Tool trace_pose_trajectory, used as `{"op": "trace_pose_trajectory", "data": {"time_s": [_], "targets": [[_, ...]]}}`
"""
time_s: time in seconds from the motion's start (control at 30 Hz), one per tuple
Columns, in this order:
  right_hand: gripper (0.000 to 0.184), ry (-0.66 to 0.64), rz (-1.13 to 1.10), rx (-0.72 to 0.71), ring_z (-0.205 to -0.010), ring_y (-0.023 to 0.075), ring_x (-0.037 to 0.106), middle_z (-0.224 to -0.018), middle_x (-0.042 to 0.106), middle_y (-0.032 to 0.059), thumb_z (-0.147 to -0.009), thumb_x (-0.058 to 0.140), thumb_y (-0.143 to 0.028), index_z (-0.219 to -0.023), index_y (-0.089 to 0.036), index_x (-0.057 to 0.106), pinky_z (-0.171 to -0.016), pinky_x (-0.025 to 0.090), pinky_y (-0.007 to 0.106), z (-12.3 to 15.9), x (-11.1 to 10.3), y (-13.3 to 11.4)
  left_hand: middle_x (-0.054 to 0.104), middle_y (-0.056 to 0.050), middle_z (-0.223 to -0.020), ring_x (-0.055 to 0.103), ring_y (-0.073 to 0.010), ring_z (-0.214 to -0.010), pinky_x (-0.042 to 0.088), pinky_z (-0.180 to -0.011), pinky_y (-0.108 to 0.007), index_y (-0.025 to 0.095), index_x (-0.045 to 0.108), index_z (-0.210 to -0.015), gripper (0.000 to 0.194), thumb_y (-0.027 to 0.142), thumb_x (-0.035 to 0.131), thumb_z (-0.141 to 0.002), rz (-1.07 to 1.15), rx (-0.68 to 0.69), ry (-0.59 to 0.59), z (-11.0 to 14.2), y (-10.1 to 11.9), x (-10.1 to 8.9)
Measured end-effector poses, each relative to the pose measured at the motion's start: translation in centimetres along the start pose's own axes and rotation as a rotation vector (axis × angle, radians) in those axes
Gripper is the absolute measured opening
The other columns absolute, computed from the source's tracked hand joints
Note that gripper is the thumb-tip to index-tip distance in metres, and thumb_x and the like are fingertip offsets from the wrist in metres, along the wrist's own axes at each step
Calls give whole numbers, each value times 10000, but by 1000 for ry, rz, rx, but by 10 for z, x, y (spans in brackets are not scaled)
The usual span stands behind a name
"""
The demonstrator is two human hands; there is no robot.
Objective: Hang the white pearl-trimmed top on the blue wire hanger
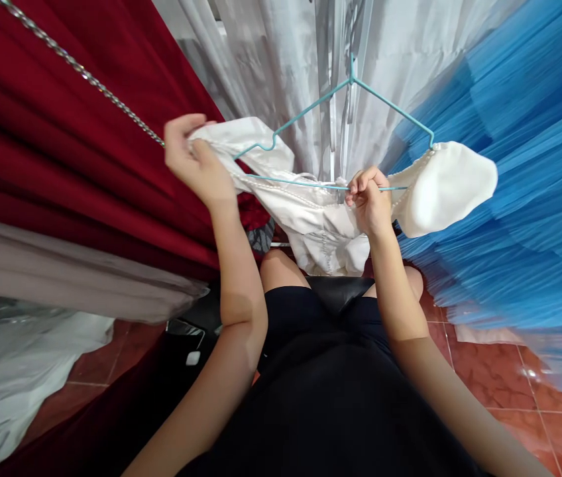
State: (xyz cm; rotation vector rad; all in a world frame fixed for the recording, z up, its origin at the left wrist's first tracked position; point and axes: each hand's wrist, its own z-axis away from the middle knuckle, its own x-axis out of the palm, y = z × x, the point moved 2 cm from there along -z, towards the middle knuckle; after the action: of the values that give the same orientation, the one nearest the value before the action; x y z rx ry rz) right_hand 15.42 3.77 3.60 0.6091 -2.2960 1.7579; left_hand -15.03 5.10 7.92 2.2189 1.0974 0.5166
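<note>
A white garment with puffed sleeves (440,189) and a beaded trim hangs on a thin teal wire hanger (311,112) in front of me. My left hand (194,162) is raised and closed on the garment's left sleeve, pinching the white cloth at the hanger's left end. My right hand (369,195) is closed in a fist round the hanger's bottom bar and the cloth beside it, near the right sleeve. The bodice (328,238) droops between my hands above my knees.
Dark red fabric (62,132) hangs at the left with a metal chain (82,69) across it. Blue tulle (534,199) fills the right, white sheer fabric (271,53) the back. Grey and white cloth (22,344) lies lower left. Red floor tiles (500,377) show below.
</note>
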Motion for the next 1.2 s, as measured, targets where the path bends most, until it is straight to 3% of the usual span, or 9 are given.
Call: {"op": "trace_pose_trajectory", "data": {"time_s": [0.13, 0.23, 0.33, 0.5, 0.67, 0.8, 1.0, 1.07, 1.2], "targets": [[612, -48, -127, 38, -524, 60, 446, -670, 427, -58, -773, 800, -612, -710, -238, 320, -489, 404, 226, 2, 10, 8, 668, 36, -915, 656, -126, -930, 602, -942, -325, 201, 598, -933, 275, -67, 541, -917, -24, -99, 134, 17, -31, -24], [613, -47, -159, 61, -514, 54, 440, -674, 426, -61, -767, 807, -603, -711, -236, 320, -476, 393, 223, 2, 12, 12, 700, 16, -893, 694, -164, -876, 611, -881, -370, 208, 649, -945, 131, 267, 761, -914, -2, -189, -139, 68, -22, -28], [601, -51, -144, 61, -528, 54, 430, -686, 422, -61, -785, 795, -598, -728, -239, 316, -481, 403, 222, 1, 11, 13, 758, -52, -906, 746, -197, -857, 608, -823, -339, 191, 696, -965, 373, 532, 808, -861, 138, -256, -419, 111, 8, -21], [572, -56, -98, 44, -549, 51, 417, -722, 419, -55, -868, 742, -589, -767, -240, 301, -510, 425, 218, -3, 9, 12, 782, -130, -1209, 772, -276, -1141, 625, -957, -400, 256, 584, -1249, 690, 851, 590, -899, 391, -320, -691, 135, 58, 15], [454, 73, -1, 142, -644, 70, 561, -856, 612, -22, -842, 791, -630, -972, -249, 582, -589, 518, 227, 15, -10, -3, 760, -84, -1030, 783, -250, -1079, 625, -933, -394, 269, 434, -1118, 326, 573, 318, -1084, 427, -352, -574, 155, 86, 39], [499, -90, 288, 243, -754, 119, 662, -893, 713, 35, -946, 655, -703, -1022, -214, 719, -711, 566, 281, 53, -26, -32, 692, -61, -986, 784, -217, -974, 613, -894, -360, 266, 380, -1174, 220, 400, 228, -1089, 284, -295, -462, 162, 86, 41], [317, 387, 847, -485, -1225, 232, 652, -1223, 688, 63, -943, 728, -463, -1198, -277, 691, -992, 567, 423, 48, -44, -73, 582, -62, -1085, 738, -189, -923, 588, -835, -308, 248, 431, -1220, 270, 331, 216, -1080, 176, -279, -371, 164, 73, 48], [386, 380, 1012, -540, -1389, 276, 550, -1360, 648, 81, -924, 744, -420, -1286, -318, 655, -1069, 541, 476, 24, -54, -67, 569, -67, -1096, 701, -182, -927, 577, -856, -304, 239, 450, -1193, 261, 311, 227, -1078, 137, -269, -334, 164, 74, 48], [282, 305, 1015, -492, -1122, 206, 655, -1171, 725, 41, -971, 546, -209, -1203, -271, 694, -1035, 536, 443, -19, -79, -49, 544, -55, -1024, 619, -173, -886, 553, -860, -298, 236, 454, -1078, 169, 271, 291, -1051, 104, -195, -279, 158, 85, 38]]}}
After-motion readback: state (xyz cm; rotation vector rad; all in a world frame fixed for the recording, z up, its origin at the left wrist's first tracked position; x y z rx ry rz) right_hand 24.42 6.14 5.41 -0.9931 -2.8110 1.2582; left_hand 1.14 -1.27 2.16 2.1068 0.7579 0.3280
